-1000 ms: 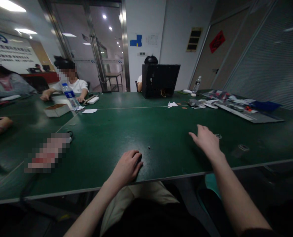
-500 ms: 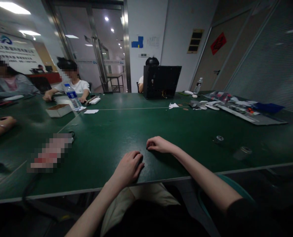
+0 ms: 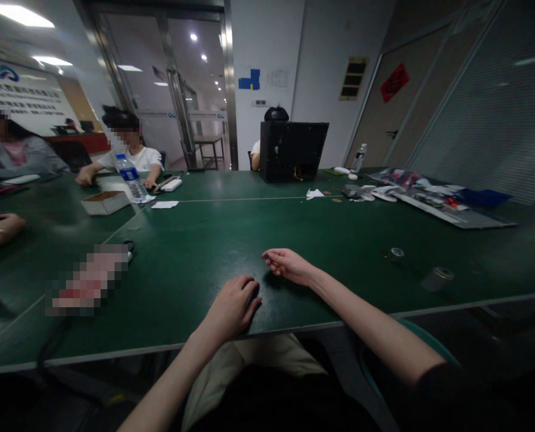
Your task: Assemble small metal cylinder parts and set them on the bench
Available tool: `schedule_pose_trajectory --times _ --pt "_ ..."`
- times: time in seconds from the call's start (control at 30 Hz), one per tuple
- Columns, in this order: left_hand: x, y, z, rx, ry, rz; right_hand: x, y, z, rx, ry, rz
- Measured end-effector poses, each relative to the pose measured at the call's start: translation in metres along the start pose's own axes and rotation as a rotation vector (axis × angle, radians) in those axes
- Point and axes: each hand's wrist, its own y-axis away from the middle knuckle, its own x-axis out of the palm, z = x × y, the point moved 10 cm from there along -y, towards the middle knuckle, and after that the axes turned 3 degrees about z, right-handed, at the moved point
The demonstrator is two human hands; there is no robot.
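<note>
My left hand (image 3: pixel 236 300) rests palm down on the green table (image 3: pixel 195 240) near its front edge. Its fingers bend loosely down to the surface, with the thumb apart from them; a dark patch in the gap could be shadow. Ahead and to the right, my right hand (image 3: pixel 289 266) is just over the tabletop, turned partly palm up. Thumb and forefinger pinch together at the left, the other fingers curled in. Something small and dark may be at the fingertips, too small to name. The hands do not touch each other.
Right of my forearm stand two small cylinders (image 3: pixel 439 279). A blurred pink-red item (image 3: pixel 89 279) and an open box (image 3: pixel 107 203) lie left. Farther off are a water bottle (image 3: pixel 131 179), a black case (image 3: pixel 294 151) and a cluttered board (image 3: pixel 456 210). Other people sit around the table.
My right hand has rolled from palm down to partly palm up and shifted slightly left, its pinched fingertips now showing. My left hand stays in place.
</note>
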Motion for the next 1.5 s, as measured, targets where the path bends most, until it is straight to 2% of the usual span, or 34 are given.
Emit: schedule_pose_trajectory --times 0.97,1.33,1.4,1.5 --pt "0.001 0.000 0.001 -0.013 -0.001 0.003 0.003 0.002 0.002 -0.015 0.020 0.009" --pt "-0.001 0.000 0.000 -0.011 0.015 -0.009 0.010 0.004 0.004 -0.040 0.294 0.021" --pt "-0.001 0.000 0.000 -0.008 0.016 -0.010 0.013 0.005 0.004 -0.049 0.400 0.027" --pt "-0.002 0.000 0.000 -0.008 0.015 -0.010 0.018 0.013 0.016 -0.129 0.697 0.022"
